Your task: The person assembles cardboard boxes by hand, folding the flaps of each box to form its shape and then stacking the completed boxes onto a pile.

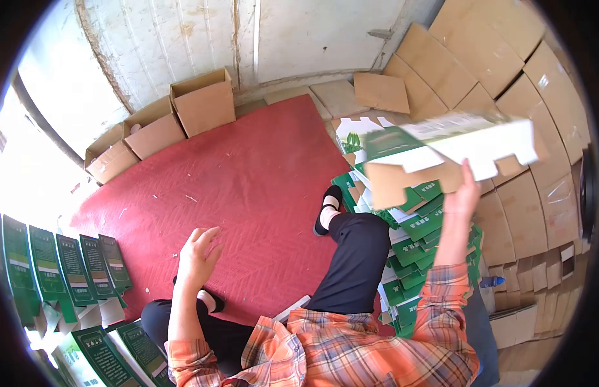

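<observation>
My right hand (463, 193) is raised at the right and grips a flat, unfolded green-and-white carton (441, 151) by its lower edge; the carton is blurred and held above a pile of like flat cartons (416, 251). My left hand (198, 253) hangs open over the red mat (248, 187), fingers apart, holding nothing. My legs in black trousers and black shoes stretch over the mat between the two hands.
Three open brown boxes (203, 100) stand along the white wall at the back left. Stacks of flat brown cardboard (506, 84) fill the right side. Folded green cartons (67, 267) stand in a row at the left, with more at the bottom left.
</observation>
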`<state>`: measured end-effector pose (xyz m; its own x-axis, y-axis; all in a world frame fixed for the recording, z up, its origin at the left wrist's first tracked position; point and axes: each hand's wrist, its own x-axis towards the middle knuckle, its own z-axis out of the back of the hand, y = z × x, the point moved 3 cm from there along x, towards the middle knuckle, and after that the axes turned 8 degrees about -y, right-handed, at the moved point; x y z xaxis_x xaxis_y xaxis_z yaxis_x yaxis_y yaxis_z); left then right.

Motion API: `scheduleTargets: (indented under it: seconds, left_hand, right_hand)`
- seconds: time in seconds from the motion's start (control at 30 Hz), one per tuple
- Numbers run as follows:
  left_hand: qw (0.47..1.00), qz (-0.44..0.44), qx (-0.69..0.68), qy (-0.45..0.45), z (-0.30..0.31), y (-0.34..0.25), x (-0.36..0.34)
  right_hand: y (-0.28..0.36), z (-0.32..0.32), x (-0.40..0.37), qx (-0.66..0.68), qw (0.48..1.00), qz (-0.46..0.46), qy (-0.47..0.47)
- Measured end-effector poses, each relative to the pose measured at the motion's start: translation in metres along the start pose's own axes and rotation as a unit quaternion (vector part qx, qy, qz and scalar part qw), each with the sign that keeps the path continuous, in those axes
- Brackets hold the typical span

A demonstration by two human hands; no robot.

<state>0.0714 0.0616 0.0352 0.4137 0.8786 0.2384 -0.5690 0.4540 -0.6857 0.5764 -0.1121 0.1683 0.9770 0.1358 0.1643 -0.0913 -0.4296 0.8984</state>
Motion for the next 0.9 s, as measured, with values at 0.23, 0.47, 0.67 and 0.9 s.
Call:
scheduleTargets:
  seconds: [0.23, 0.47, 0.67, 0.9]
  left_hand:
    - [0.994, -0.015, -0.104, -0.030, 0.019, -0.007, -0.005]
    - [0.955, 0.032, -0.247, 0.160, 0.021, -0.029, -0.029]
    - [0.977, 0.172, -0.014, 0.125, 0.021, -0.015, -0.032]
    - [0.968, 0.230, 0.094, 0.042, 0.014, 0.034, -0.035]
  right_hand:
    - [-0.086, -0.078, -0.126, -0.019, 0.965, -0.195, 0.173]
    - [-0.151, -0.100, -0.259, -0.039, 0.896, -0.330, 0.295]
    - [-0.174, -0.091, -0.299, -0.104, 0.824, -0.390, 0.397]
    - [-0.165, -0.079, -0.277, -0.206, 0.743, -0.287, 0.568]
